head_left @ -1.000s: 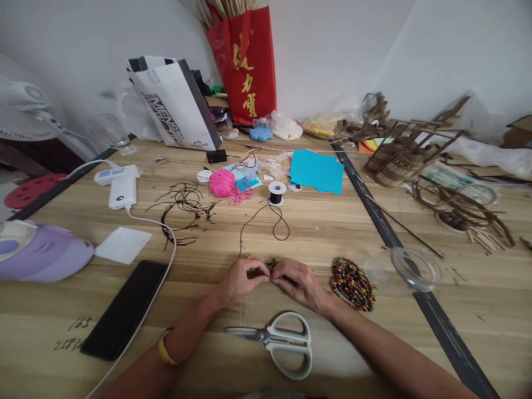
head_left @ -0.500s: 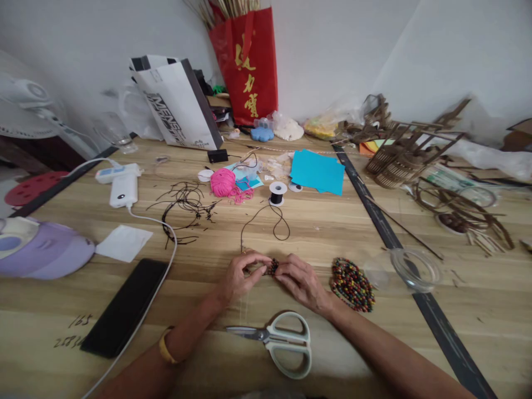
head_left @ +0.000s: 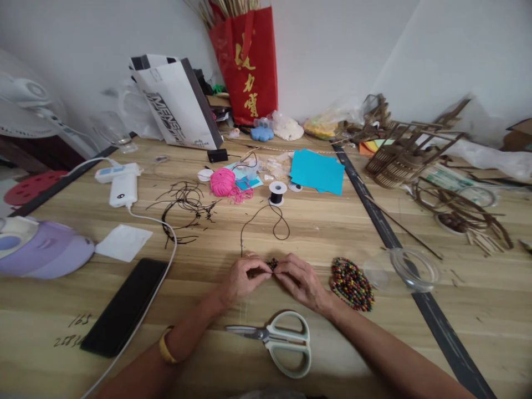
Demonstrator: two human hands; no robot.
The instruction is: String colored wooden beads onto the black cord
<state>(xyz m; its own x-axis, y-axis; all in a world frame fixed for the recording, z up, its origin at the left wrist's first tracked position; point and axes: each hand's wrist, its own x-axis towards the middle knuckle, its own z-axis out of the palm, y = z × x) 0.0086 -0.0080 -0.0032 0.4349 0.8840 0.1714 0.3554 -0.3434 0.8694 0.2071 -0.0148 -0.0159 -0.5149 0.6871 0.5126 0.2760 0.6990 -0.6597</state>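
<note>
A small piece of dark beadwork (head_left: 272,264) lies between my two hands in the middle of the table. My left hand (head_left: 245,274) pinches it from the left with thumb and forefinger. From the right, my right hand (head_left: 298,277) grips its other edge, the fingertips of both hands nearly meeting. Black cord (head_left: 243,233) runs from behind my left hand to a white spool (head_left: 278,194) of black cord. Scissors (head_left: 286,339) with pale handles lie just below my hands. Strung multicoloured beads (head_left: 352,284) lie coiled right of my right hand.
Cut black cord scraps (head_left: 187,205), a pink yarn ball (head_left: 222,182) and blue paper (head_left: 317,172) lie beyond my hands. A black phone-like slab (head_left: 124,307) and white cable are at left. A clear round container (head_left: 414,270) and woven baskets (head_left: 393,160) stand at right.
My left thumb and fingers have closed together and shifted slightly right, toward my right fingertips. The beadwork has turned a little between them. Everything else stays in place.
</note>
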